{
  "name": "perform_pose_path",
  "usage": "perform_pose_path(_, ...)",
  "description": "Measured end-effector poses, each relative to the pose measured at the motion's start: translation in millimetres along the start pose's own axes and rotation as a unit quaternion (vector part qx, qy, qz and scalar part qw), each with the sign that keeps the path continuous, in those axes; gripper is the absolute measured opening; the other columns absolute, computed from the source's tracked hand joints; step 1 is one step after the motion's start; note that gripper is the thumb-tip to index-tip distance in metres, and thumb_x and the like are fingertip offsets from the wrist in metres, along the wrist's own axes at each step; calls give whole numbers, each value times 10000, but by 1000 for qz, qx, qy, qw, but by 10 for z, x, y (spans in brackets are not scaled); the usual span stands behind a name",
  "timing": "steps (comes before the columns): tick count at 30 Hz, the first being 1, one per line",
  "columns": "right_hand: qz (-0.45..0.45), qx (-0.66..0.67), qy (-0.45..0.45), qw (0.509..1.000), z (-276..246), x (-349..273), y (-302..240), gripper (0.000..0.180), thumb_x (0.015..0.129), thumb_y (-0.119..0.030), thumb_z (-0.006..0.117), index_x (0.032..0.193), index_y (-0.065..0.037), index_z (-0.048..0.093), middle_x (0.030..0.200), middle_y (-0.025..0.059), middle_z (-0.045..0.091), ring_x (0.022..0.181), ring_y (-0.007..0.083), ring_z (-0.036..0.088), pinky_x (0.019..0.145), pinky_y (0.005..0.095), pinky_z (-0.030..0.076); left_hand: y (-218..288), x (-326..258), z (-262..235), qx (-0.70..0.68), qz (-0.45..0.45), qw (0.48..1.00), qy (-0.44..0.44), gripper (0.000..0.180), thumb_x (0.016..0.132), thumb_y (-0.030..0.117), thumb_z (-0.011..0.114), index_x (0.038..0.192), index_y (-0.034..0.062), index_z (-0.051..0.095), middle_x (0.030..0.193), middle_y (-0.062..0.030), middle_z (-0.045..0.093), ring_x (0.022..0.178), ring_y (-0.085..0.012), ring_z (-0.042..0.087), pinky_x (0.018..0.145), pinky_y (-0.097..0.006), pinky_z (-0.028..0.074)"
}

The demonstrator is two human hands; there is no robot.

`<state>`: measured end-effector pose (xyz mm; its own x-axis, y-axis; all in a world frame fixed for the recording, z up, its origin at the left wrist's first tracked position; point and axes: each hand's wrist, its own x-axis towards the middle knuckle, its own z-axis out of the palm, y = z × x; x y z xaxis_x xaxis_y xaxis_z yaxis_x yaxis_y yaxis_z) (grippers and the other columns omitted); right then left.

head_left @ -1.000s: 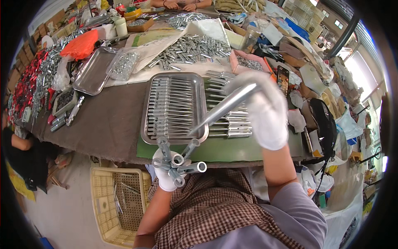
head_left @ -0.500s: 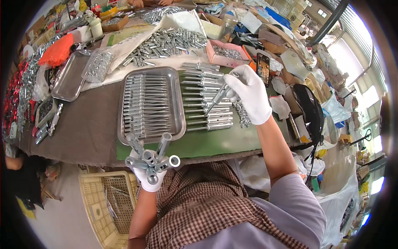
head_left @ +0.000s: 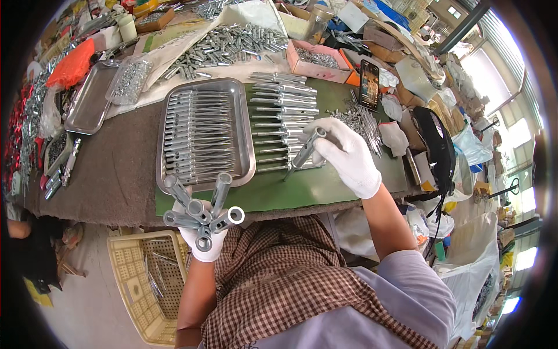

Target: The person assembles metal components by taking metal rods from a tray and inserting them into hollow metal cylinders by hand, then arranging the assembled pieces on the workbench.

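My left hand, in a white glove, is closed around several hollow metal tubes, their open ends fanned upward. In my white-gloved right hand, one metal tube with a thin rod is pinched between thumb and fingers. It tilts with its thin end down by the green mat, at the near end of a row of similar tube-and-rod pieces. Left of that row, a metal tray carries many such pieces side by side. Whether the thin end touches the mat I cannot tell.
A phone stands behind loose small parts on the right. Farther back are a pink box of small parts and a heap of metal tubes. Another tray lies left. A yellow crate sits below the table edge.
My right hand has come nearer to me with its tube, from over the row to its near end. The left hand still holds its bundle. The whole view has shifted slightly.
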<state>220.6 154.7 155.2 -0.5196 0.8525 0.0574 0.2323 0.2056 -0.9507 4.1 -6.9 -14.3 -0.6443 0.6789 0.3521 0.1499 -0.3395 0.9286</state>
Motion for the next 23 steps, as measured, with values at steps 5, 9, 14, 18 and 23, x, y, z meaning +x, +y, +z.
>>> perform_pose_path(5, -149, -33, 93, 984, -137, -82, -362, 151, 825, -16, 629, 968, -19, 582, 908, 42, 611, 721, 89, 595, 642, 223, 491, 168, 18, 64, 37, 58, 997, -27, 703, 788, -25, 659, 1388, 104, 317, 965, -10, 554, 782, -120, 570, 705, -368, 549)
perform_pose_path(9, -129, -126, 95, 979, -186, -19, -258, 168, 813, 0, 639, 973, -1, 585, 884, 48, 609, 782, 106, 618, 685, 223, 487, 90, 37, 24, 16, 17, 1000, -3, 753, 731, 31, 741, 1363, 92, 335, 977, -3, 554, 816, -115, 571, 778, -346, 531)
perform_pose_path(14, -87, -78, 101, 988, -152, 140, -172, 153, 832, -16, 637, 978, -8, 592, 887, 42, 604, 777, 87, 594, 712, 217, 479, 17, 14, 29, 98, 48, 994, 26, 929, 574, 106, 875, 1330, 83, 336, 949, -19, 552, 862, -121, 558, 823, -338, 505)
perform_pose_path(18, -94, 66, 183, 976, -258, 307, -116, 159, 883, -87, 605, 1009, 9, 591, 879, 35, 611, 734, 83, 567, 678, 221, 468, 156, 23, 71, 44, -23, 999, 22, 919, 588, 119, 879, 1317, 53, 325, 938, -16, 552, 840, -121, 556, 801, -310, 479)
perform_pose_path(23, -95, 206, 149, 962, -360, 483, 154, 234, 924, -144, 571, 1079, 30, 547, 933, 81, 604, 762, 108, 563, 689, 253, 471, 152, 85, 84, 99, 101, 990, 0, 775, 701, -28, 716, 1376, 26, 340, 871, 18, 528, 772, -79, 505, 722, -231, 428)
